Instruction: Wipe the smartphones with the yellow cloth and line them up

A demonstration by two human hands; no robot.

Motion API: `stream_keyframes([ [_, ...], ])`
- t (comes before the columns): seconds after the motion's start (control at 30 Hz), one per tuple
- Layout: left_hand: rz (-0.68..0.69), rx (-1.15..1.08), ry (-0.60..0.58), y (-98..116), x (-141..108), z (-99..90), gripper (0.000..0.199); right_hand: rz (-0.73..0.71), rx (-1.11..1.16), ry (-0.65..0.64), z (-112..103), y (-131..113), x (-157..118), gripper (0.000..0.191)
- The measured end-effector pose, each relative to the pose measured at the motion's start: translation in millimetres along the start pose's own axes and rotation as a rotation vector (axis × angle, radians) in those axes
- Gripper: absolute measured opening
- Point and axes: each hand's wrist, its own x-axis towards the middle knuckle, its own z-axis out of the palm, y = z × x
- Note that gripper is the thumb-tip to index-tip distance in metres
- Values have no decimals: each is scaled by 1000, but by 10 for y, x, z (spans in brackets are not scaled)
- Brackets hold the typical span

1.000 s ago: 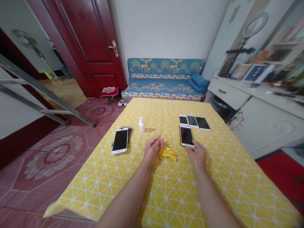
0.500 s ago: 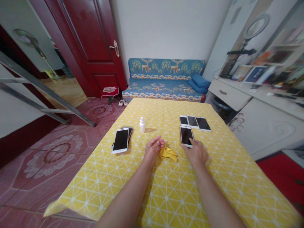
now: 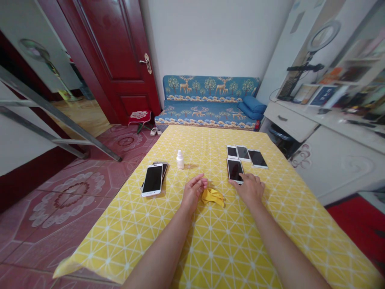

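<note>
My right hand (image 3: 251, 188) lies at the lower end of a white-framed smartphone (image 3: 234, 168) on the table, its thumb at the near edge and a finger by the right side of the screen. Just beyond that phone, three more smartphones lie side by side: a small one (image 3: 232, 151), a middle one (image 3: 243, 153) and a larger one (image 3: 257, 158). My left hand (image 3: 192, 192) rests half curled, fingers loose and holding nothing I can see, beside a crumpled yellow cloth (image 3: 213, 196). Farther off stands a white bottle (image 3: 179, 160). At left, a white phone (image 3: 152, 180) overlaps a darker one (image 3: 164, 169).
A yellow patterned tablecloth (image 3: 210, 249) covers the table. Behind it is a blue sofa (image 3: 204, 108). A white cabinet (image 3: 345, 148) stands on the right, a metal ladder (image 3: 66, 116) on the left, and a red stool (image 3: 140, 116) near the door (image 3: 111, 52).
The phone under my right hand has shifted slightly away from me, closer to the three beyond it. My right fingers have spread out more to the right. My left hand stays nearly still.
</note>
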Motion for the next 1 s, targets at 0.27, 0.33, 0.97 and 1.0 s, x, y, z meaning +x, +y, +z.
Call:
stream_keyframes([
  [0.27, 12, 6, 0, -38, 35, -26, 33, 15, 24, 86, 135, 19, -62, 55],
  [0.33, 15, 11, -4, -51, 46, -41, 33, -9, 32, 118, 155, 9, -87, 53],
  [0.97, 92, 72, -47, -121, 7, -43, 37, -106, 108, 62, 253, 504, 1043, 40],
  [1.0, 92, 70, -46, -115, 5, -35, 37, -103, 100, 45, 254, 508, 1147, 41],
])
